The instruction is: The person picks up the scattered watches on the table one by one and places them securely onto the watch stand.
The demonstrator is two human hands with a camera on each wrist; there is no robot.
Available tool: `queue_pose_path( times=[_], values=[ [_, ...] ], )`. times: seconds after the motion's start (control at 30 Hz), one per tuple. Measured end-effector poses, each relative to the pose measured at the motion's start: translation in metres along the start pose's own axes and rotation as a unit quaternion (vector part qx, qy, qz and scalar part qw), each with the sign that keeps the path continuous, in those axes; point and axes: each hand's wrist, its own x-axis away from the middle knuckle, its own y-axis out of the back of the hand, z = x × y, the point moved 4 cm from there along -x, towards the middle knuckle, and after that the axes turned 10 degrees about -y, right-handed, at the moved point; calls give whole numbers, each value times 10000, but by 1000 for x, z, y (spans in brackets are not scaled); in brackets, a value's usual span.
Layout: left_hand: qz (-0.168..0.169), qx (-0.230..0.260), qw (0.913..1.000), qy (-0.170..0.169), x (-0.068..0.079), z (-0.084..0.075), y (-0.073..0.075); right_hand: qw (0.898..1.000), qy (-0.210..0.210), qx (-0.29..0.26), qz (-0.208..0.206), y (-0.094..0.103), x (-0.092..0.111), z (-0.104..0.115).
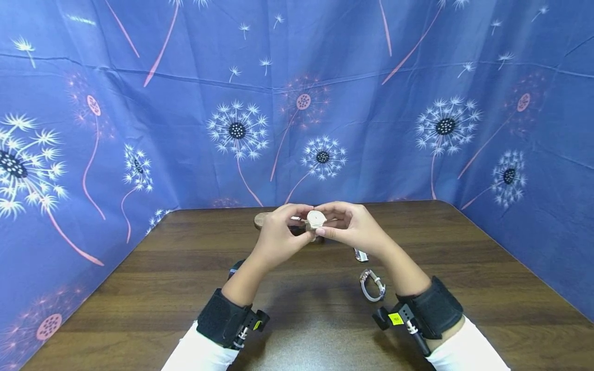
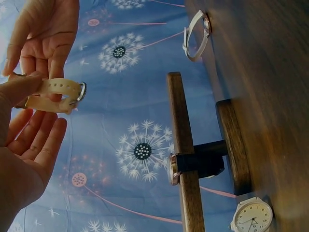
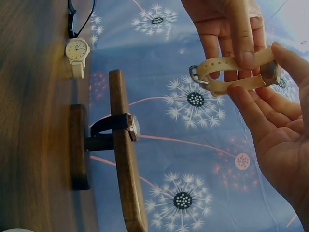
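Observation:
A cream wristwatch is held up above the table between both hands, its pale face toward the head view. My left hand pinches it from the left, thumb below. On the other side my right hand pinches it between thumb and fingers. The watch's cream strap, with a row of holes and a metal buckle, bends into a loop in the right wrist view. Behind the hands stands a wooden watch stand; a dark-strapped watch is on its crossbar. In the head view the hands mostly hide the stand.
A pale-strapped watch lies on the brown table near the right forearm, with another watch just behind it. A dark object is partly hidden by the left forearm. A blue dandelion-patterned cloth hangs around the table.

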Motion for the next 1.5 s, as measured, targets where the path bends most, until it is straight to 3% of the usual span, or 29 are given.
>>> queue_pose_path(
  times=[0.17,0.3,0.4,0.53,0.67,0.83,0.97,1.13,1.2,1.3,1.5],
  values=[
    [111,-75,9999,64,-1,3,-2,9998,99,139,-90,2,-1,2],
    [211,-276,9993,114,0,6,3,9982,44,388,-463,13,-1,-1],
    [283,-617,9974,256,0,12,16,9944,-78,601,-863,33,-3,-11],
    [560,-926,9908,811,-5,31,40,9843,-163,1167,-1315,71,-13,-43],
    [1152,-945,9763,1570,-8,60,63,9699,-367,1863,-1524,100,-23,-80],
    [1972,-1114,9522,2049,-2,96,78,9594,-695,2392,-1325,114,-27,-120],
    [2508,-1342,9313,2275,8,120,79,9600,-799,2494,-995,112,-31,-143],
    [2789,-1485,9111,2648,21,145,77,9690,-938,2201,-611,101,-39,-161],
    [2799,-1535,9076,2726,24,152,76,9714,-1014,2098,-446,95,-42,-164],
    [2809,-1679,9093,2571,26,156,73,9697,-1198,2106,-302,89,-46,-169],
    [2889,-2002,9190,1787,24,157,66,9634,-1127,2428,-112,87,-51,-168]
  ],
)
